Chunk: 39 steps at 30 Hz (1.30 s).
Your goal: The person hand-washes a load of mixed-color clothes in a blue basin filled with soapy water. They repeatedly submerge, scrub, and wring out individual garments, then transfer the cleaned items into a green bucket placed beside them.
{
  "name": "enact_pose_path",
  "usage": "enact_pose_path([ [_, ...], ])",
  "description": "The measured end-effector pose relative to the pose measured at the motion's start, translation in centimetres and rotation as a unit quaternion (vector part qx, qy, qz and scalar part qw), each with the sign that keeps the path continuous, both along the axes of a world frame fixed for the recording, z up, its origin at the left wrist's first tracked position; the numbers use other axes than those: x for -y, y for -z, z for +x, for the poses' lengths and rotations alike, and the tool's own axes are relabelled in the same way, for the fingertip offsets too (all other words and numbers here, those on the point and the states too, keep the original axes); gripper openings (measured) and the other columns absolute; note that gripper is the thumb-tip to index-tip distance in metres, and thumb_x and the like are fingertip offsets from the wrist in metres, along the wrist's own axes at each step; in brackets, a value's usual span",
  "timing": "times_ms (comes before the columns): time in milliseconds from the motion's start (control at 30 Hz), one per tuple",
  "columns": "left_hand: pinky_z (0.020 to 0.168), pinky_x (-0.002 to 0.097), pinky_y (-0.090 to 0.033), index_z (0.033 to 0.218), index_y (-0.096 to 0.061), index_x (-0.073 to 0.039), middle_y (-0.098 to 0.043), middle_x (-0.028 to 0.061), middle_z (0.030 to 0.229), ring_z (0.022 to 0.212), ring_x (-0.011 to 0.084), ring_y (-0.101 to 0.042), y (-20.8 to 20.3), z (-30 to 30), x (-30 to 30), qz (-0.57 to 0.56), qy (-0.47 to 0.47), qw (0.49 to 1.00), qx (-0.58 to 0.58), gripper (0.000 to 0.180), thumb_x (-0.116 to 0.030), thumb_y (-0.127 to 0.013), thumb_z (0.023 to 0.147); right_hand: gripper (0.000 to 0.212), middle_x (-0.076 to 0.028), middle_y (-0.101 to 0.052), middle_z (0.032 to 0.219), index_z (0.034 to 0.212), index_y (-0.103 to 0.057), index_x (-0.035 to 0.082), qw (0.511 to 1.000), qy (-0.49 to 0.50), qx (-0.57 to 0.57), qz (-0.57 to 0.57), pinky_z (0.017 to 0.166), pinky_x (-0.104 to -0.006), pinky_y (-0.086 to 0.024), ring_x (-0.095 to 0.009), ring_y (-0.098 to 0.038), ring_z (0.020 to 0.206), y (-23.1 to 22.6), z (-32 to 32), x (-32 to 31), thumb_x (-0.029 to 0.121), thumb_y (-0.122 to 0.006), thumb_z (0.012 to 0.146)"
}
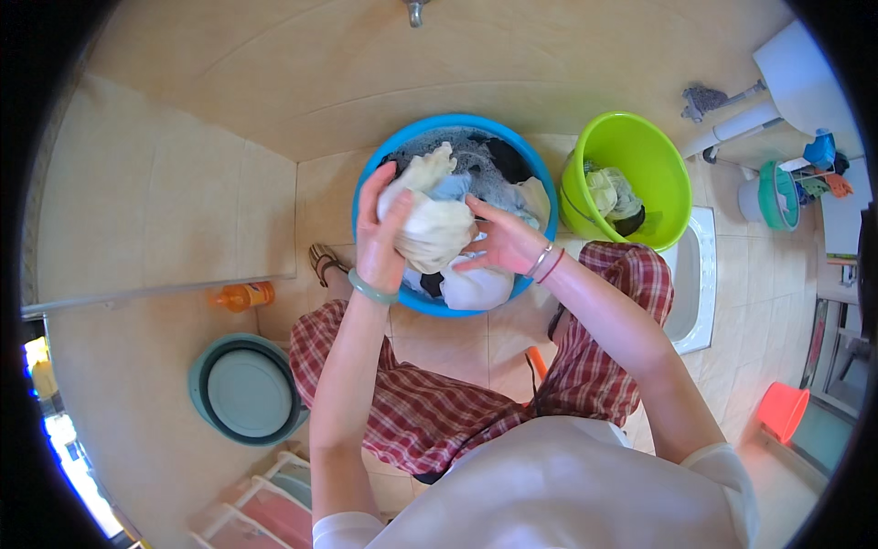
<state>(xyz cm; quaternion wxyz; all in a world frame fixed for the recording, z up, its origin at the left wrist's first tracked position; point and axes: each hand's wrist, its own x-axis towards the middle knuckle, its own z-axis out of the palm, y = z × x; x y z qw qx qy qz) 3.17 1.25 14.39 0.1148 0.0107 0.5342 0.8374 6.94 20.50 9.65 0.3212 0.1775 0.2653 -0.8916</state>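
Above a blue basin [363, 197] I hold a bunched cream-white cloth [434, 229], maybe a garment; its kind does not show. My left hand [377, 233] wraps the bundle's left side, a pale green bangle at the wrist. Against its right side rest the spread, curved fingers of my right hand [501, 240], so the bundle sits between both palms. Soapy grey water and foam [439, 142] fill the basin's far part. Dark cloth [508, 160], light blue cloth [498, 190] and a white cloth [477, 285] lie in it around my hands.
Close to the basin's right stands a lime green bucket [672, 183] with wet clothes [615, 194] inside. Beyond it is a white floor-level toilet pan [702, 274]. To the left are an orange bottle [245, 296] and a grey-green tub [206, 403]. A tap [415, 14] juts from the wall ahead.
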Motion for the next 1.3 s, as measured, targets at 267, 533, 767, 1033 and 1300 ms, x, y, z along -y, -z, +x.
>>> enact_pose_path([
  [267, 0.104, 0.0467, -0.036, 0.138, -0.038, -0.009, -0.048, 0.0096, 0.134, 0.123, 0.0278, -0.048, 1.0, 0.4, 0.5, 0.189, 0.14, 0.947, 0.218, 0.05, -0.018, -0.046, 0.09, 0.03, -0.004, -0.058, 0.091, 0.097, -0.052, 0.009, 0.921, 0.183, -0.236, 0.252, 0.059, -0.0308, -0.054, -0.015, -0.062, 0.079, -4.2, -1.5, -2.3, 0.011, -0.074, 0.076],
  [533, 0.105, 0.0441, -0.037, 0.131, -0.048, -0.003, -0.051, 0.011, 0.135, 0.124, 0.026, -0.049, 0.2, 1.7, -2.7, 0.281, 0.187, 0.892, 0.301, 0.044, -0.027, -0.042, 0.094, 0.04, -0.001, -0.06, 0.098, 0.114, -0.056, 0.008, 0.917, 0.228, -0.222, 0.24, 0.068, -0.0243, -0.049, -0.009, -0.058, 0.088, -8.2, 0.4, -4.7, 0.012, -0.074, 0.078],
  [767, 0.088, 0.0437, -0.049, 0.113, -0.048, -0.008, -0.061, 0.0083, 0.107, 0.102, 0.0225, -0.06, -2.0, -0.3, -10.4, 0.062, 0.13, 0.968, 0.205, 0.025, -0.011, -0.055, 0.089, 0.041, -0.005, -0.064, 0.098, 0.113, -0.06, 0.002, 0.793, 0.364, -0.296, 0.388, 0.075, -0.0242, -0.049, -0.011, -0.06, 0.085, -7.3, 2.2, -13.3, 0.008, -0.075, 0.076],
  [1033, 0.089, 0.0348, -0.049, 0.122, -0.048, -0.005, -0.062, 0.0059, 0.11, 0.099, 0.0203, -0.062, -1.6, 0.4, -23.9, 0.037, 0.242, 0.964, 0.1, 0.042, -0.001, -0.061, 0.082, 0.042, -0.002, -0.064, 0.093, 0.11, -0.06, 0.006, 0.768, 0.373, -0.109, 0.509, 0.074, -0.0261, -0.047, -0.012, -0.059, 0.082, -6.7, 4.6, -21.9, 0.033, -0.073, 0.081],
  [1300, 0.081, 0.0357, -0.048, 0.102, -0.059, -0.003, -0.065, 0.0144, 0.09, 0.093, 0.025, -0.063, 1.6, -1.3, -31.3, -0.409, 0.303, 0.841, -0.186, 0.037, -0.015, -0.075, 0.071, 0.035, 0.0, -0.06, 0.101, 0.106, -0.055, 0.013, 0.771, 0.396, -0.04, 0.497, 0.075, -0.0388, -0.049, -0.014, -0.058, 0.092, -2.8, 8.4, -29.8, 0.032, -0.072, 0.082],
])
